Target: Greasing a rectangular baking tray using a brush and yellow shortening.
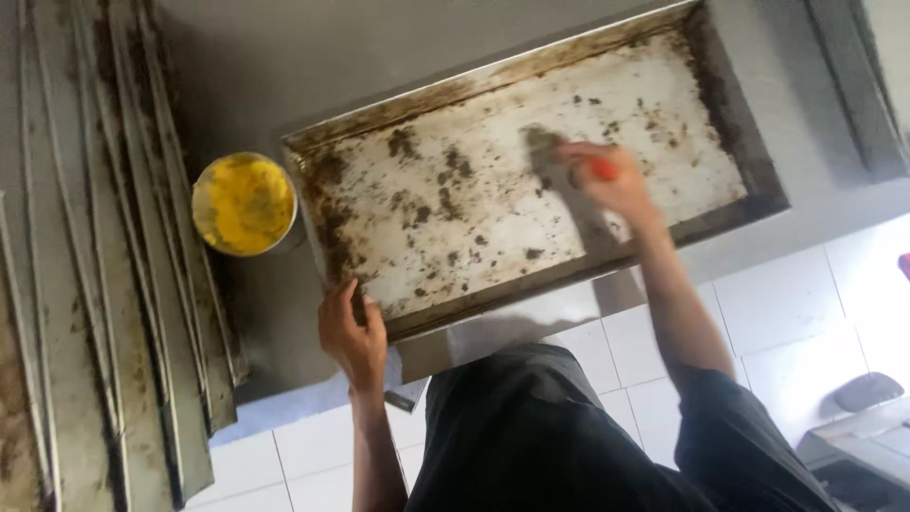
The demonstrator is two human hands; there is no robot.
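Note:
A large rectangular metal baking tray (720,104), stained with dark burnt patches, lies on a grey counter. My left hand (351,337) grips the tray's near left corner. My right hand (607,185) is over the middle of the tray, blurred, closed on a tool with a red-orange handle (604,169); its dark working end (540,142) touches the tray's surface.
A round tub of yellow paste (245,203) sits on the counter left of the tray. A stack of more dirty trays (104,275) lies at the far left. White floor tiles (787,303) show below the counter edge.

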